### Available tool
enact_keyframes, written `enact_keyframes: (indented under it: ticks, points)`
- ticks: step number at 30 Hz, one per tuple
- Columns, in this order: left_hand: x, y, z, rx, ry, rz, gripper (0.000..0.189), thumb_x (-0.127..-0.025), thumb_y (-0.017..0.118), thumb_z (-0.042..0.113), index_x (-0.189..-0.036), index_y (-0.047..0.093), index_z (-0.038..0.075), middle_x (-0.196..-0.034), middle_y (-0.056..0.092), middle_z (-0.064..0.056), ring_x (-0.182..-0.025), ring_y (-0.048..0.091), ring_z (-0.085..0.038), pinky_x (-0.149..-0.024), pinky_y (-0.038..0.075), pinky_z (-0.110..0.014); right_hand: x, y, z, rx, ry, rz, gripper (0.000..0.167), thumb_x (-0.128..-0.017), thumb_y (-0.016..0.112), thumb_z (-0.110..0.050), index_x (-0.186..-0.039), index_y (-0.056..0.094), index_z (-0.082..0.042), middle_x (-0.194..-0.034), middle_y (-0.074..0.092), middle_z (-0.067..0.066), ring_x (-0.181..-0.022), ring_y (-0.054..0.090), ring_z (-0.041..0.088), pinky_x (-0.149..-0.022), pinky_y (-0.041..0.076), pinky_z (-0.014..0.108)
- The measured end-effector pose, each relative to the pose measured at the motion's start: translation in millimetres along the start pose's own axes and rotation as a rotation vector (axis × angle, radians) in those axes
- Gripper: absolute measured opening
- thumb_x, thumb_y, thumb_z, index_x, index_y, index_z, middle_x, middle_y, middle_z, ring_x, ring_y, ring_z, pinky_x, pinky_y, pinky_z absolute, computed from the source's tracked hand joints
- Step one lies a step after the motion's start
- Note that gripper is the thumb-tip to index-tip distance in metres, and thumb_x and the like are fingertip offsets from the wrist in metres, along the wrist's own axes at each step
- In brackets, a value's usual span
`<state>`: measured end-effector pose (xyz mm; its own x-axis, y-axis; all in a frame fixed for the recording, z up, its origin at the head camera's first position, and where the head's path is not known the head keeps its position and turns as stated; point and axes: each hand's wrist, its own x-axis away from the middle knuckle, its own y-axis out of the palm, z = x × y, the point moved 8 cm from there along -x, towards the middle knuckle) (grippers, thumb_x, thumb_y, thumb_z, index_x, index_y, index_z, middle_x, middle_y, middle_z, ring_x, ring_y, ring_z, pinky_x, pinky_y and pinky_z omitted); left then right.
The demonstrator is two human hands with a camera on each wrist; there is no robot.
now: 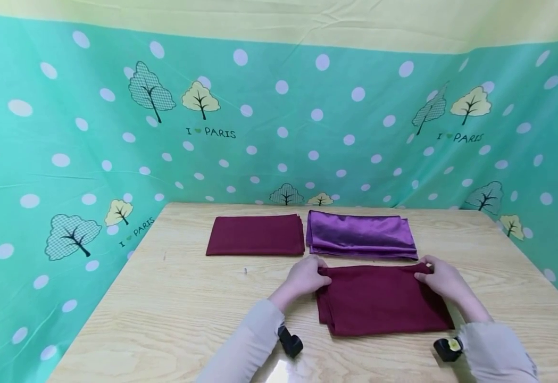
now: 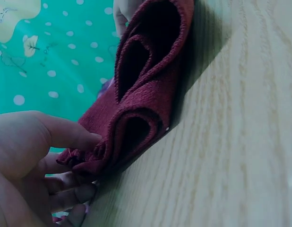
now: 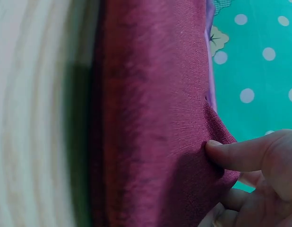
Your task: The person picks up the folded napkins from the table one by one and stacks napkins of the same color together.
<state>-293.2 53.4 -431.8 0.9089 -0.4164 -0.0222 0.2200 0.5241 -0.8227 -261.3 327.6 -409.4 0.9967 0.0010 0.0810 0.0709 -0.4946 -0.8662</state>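
A folded maroon cloth (image 1: 384, 300) lies at the front right of the table, its layers looping at the left end in the left wrist view. My left hand (image 1: 306, 275) pinches its far left corner, thumb (image 2: 73, 135) on top and fingers beneath. At the far right corner my right hand (image 1: 443, 279) pinches the cloth (image 3: 160, 113) between thumb and fingers, drawing a small peak in the fabric. Just behind lies a folded shiny purple cloth (image 1: 360, 235). Beside that, to the left, is a second folded maroon cloth (image 1: 256, 235).
The light wooden table (image 1: 164, 319) ends at a green dotted curtain (image 1: 279, 133) with printed trees, hanging behind and at both sides. A small speck (image 1: 246, 271) lies on the table left of my left hand. Black wrist cameras sit on both sleeves.
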Motion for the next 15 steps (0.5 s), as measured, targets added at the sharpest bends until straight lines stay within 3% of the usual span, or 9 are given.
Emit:
enact_keyframes:
  ticks: [5,9,12,15]
  points:
    - [-0.1,-2.0,-7.0,0.085,-0.034,-0.017,0.031,-0.077,0.066,0.021,-0.106,0.065,0.009,-0.110,0.063,-0.006,-0.102,0.058,-0.021,-0.084,0.046,-0.032,-0.8,-4.0,-9.5,-0.011,-0.005,0.010,0.023,-0.086,0.057,-0.015,-0.097,0.048,0.002,-0.075,0.050,0.009,-0.067,0.043,0.022,-0.059,0.033,0.030]
    - [1.1,-8.3,-10.1,0.116,-0.044,-0.013,0.024,-0.077,0.064,0.018,-0.099,0.064,0.010,-0.102,0.065,-0.006,-0.092,0.060,-0.020,-0.077,0.047,-0.030,-2.4,-7.7,-18.1,-0.025,-0.016,0.016,0.027,-0.086,0.058,-0.017,-0.101,0.048,0.003,-0.077,0.050,0.011,-0.067,0.043,0.023,-0.058,0.034,0.030]
    - [1.9,-13.0,-13.2,0.116,-0.046,-0.005,0.018,-0.076,0.064,0.018,-0.093,0.062,0.012,-0.094,0.065,-0.004,-0.083,0.058,-0.017,-0.071,0.046,-0.029,-3.8,-9.4,-24.7,-0.030,-0.036,0.020,0.032,-0.086,0.058,-0.017,-0.108,0.049,0.005,-0.092,0.054,0.025,-0.077,0.050,0.033,-0.063,0.040,0.037]
    - [2.4,-16.4,-17.9,0.109,-0.050,0.007,0.014,-0.077,0.064,0.019,-0.089,0.060,0.014,-0.089,0.064,-0.003,-0.077,0.056,-0.015,-0.067,0.044,-0.028,-4.9,-9.7,-32.2,-0.022,-0.065,0.022,0.036,-0.086,0.058,-0.017,-0.113,0.051,0.006,-0.112,0.050,0.036,-0.098,0.048,0.047,-0.075,0.042,0.050]
